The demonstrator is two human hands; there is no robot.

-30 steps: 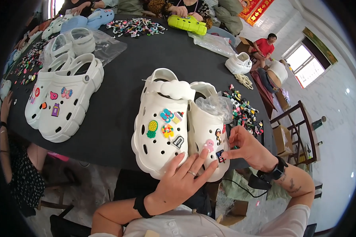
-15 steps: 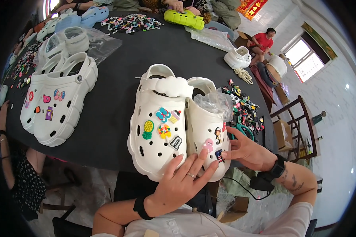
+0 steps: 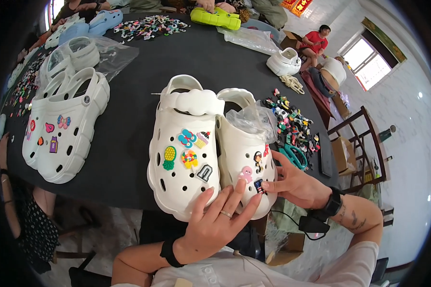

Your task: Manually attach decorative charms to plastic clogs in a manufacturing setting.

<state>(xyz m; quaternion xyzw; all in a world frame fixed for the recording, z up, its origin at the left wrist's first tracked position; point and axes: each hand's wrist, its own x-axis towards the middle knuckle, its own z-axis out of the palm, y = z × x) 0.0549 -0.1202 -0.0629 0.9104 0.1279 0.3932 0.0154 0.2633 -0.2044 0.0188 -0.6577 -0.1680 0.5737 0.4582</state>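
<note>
Two white chunky clogs stand side by side in front of me at the table's near edge. The left clog [image 3: 183, 155] carries several charms, among them a pineapple [image 3: 169, 158], a cupcake and blue flip-flops. A clear plastic bag [image 3: 254, 122] is stuffed in the opening of the right clog [image 3: 237, 152]. My left hand [image 3: 220, 213] lies over the toes with its fingers stretched out, one tip by a pink octopus charm [image 3: 245, 172]. My right hand [image 3: 299, 185] grips the right clog's outer side, its thumb against a dark flag-patterned charm [image 3: 259, 187]; some fingers are hidden.
Loose charms [image 3: 297, 122] and teal-handled scissors [image 3: 294, 157] lie at the right. Another decorated white pair [image 3: 69, 129] stands left, near bagged clogs. Farther off are a charm pile [image 3: 151, 27], a lime clog [image 3: 215, 18] handled by another person, and a white clog [image 3: 283, 62].
The view has shifted slightly, so the table and clogs appear a little farther left. My hands keep nearly the same placement on the clogs, and the charms stay in place.
</note>
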